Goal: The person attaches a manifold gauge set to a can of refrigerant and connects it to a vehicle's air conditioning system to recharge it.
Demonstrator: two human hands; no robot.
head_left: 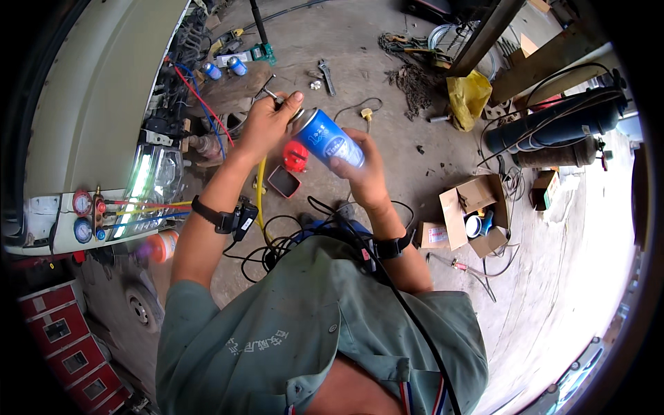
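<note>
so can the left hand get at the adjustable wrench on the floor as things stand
Probably not without letting go first: the left hand is occupied with the T-handled fitting by the end of the blue can. Otherwise the way looks free: nothing seems to cover the wrench.

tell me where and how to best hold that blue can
Probably around its lower-right end, coming from the right, where the right hand grips it: the blue can is a straight-sided cylinder slanting up-left toward the left hand, which holds a T-handled fitting near the other end.
</note>
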